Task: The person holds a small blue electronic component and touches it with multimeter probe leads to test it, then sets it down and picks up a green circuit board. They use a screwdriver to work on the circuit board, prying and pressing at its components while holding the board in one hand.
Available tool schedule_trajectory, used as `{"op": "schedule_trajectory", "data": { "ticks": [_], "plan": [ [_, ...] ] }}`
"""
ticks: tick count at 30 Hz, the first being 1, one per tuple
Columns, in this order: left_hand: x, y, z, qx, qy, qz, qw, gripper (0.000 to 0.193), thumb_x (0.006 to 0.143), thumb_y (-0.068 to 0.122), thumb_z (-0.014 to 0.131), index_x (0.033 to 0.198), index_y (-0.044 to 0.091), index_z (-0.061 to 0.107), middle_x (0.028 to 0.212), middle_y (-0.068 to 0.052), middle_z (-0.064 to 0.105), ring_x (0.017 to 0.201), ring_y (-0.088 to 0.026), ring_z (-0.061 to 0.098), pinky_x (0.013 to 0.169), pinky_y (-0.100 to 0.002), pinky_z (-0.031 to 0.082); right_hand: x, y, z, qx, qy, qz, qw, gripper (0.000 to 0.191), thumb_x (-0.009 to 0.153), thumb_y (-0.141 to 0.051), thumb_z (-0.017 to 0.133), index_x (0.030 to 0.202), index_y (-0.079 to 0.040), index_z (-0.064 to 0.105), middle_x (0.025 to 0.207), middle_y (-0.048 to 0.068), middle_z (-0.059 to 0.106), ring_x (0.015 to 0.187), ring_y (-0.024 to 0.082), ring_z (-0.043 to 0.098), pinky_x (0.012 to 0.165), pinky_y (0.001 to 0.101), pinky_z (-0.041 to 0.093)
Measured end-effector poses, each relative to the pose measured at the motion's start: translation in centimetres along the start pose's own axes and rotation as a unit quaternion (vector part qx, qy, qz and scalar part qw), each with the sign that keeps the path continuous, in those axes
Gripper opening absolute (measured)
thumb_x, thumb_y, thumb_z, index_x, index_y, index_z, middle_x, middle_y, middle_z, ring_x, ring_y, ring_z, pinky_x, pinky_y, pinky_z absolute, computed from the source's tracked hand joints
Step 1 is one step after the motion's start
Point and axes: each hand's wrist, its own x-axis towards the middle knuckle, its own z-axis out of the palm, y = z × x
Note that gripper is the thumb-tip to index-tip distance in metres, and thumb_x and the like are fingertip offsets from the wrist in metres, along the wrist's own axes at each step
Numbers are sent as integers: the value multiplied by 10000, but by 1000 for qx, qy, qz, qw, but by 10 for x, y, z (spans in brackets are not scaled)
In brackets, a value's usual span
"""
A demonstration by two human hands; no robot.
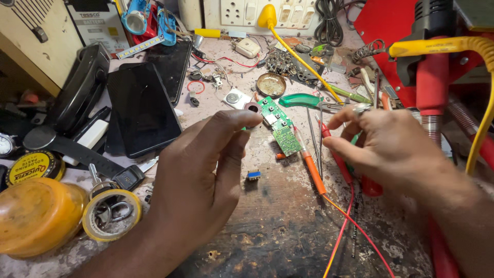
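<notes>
My left hand (200, 175) is raised over the workbench. Its thumb and forefinger pinch the near end of a small green circuit board (278, 125), which has a dark round ring-shaped part (252, 107) at the fingertips. My right hand (391, 149), with a ring on one finger, curls over the right side of the bench. Its thumb lies across a red test probe (337, 157) whose tip points toward the board. Whether the fingers grip the probe is hidden. An orange probe (314, 175) lies between the two hands.
Two dark phones (141, 108) lie at the left. Tape rolls (110, 213), a round orange lid (36, 216) and keys are at the near left. Tweezers, a green-handled tool (301, 100), a small blue part (252, 175), red wires and a yellow cable (481, 103) crowd the right.
</notes>
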Motion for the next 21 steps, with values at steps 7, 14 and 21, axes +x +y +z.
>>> {"op": "schedule_trajectory", "data": {
  "ticks": [7,14,21],
  "plan": [
    [0,-3,1,13,-8,-5,1000,253,978,68,691,1226,92,646,914,-115,744,795,-227,764,667,-347,581,-7,-15,0,-37,-7,46,998,378,936,-357,715,1265,-173,684,923,51,812,735,180,768,796,361,625],
    [5,-12,0,20,15,50,998,258,972,-16,657,1216,65,649,1087,-144,746,956,-255,775,783,-342,604,-10,-11,1,-80,-19,-3,997,337,884,-396,702,1114,-158,765,842,63,825,749,210,784,841,400,604],
    [6,-16,-2,13,7,12,1000,236,945,-35,656,1162,55,684,1039,-140,747,899,-233,775,745,-327,591,-12,-3,9,-15,65,-14,998,304,921,-304,631,1142,-142,763,764,94,716,694,260,725,709,440,597]
  ]
}}
